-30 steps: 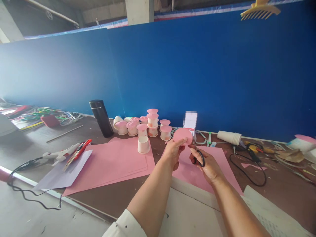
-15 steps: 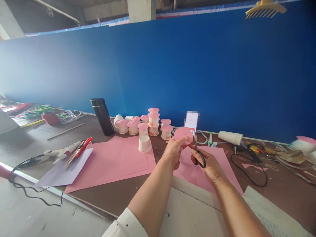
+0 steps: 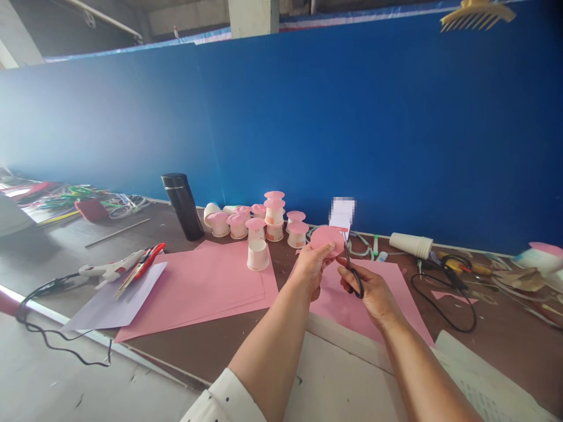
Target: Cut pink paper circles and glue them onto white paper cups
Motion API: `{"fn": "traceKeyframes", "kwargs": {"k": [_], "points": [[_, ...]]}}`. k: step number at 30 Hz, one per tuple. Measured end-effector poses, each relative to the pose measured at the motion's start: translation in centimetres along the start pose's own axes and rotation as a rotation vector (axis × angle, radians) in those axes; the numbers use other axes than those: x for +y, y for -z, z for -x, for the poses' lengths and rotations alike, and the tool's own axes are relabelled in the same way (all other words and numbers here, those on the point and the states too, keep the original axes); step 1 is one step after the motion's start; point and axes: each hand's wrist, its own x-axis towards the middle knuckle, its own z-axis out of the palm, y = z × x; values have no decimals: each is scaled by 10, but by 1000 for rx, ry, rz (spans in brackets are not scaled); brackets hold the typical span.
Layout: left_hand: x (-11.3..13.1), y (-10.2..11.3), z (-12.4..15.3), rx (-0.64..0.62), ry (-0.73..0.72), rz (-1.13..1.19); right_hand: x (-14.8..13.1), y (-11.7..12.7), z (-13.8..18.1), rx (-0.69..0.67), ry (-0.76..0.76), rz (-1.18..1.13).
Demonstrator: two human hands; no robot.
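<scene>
Between the fingers of my left hand (image 3: 313, 266) is a round piece of pink paper (image 3: 326, 239), held over a pink sheet (image 3: 373, 287) on the table. My right hand (image 3: 372, 291) grips black-handled scissors (image 3: 358, 283). Their blades stand upright at the right edge of the pink round, with a narrow pink strip beside them. Left of my hands, an upside-down white paper cup (image 3: 257, 255) stands on more pink sheets (image 3: 206, 287). Behind it are several cups topped with pink paper rounds (image 3: 255, 224), some stacked.
A black flask (image 3: 182, 206) stands at the back left. A glue gun (image 3: 114, 268) and a red utility knife (image 3: 143, 266) lie on pale paper at the left. Nested white cups (image 3: 411, 245) and a black cable (image 3: 470, 319) lie to the right. A blue panel (image 3: 352, 117) rises behind the table.
The scissors have turned slightly in my right hand, and their handle loops look closer together. My left hand keeps its hold on the pink round, almost unmoved.
</scene>
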Motion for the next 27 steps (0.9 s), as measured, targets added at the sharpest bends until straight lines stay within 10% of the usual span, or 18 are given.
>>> {"fn": "traceKeyframes", "kwargs": {"k": [27], "points": [[-4, 2, -1, 17, 30, -21, 0, -3, 0, 33, 25, 37]]}}
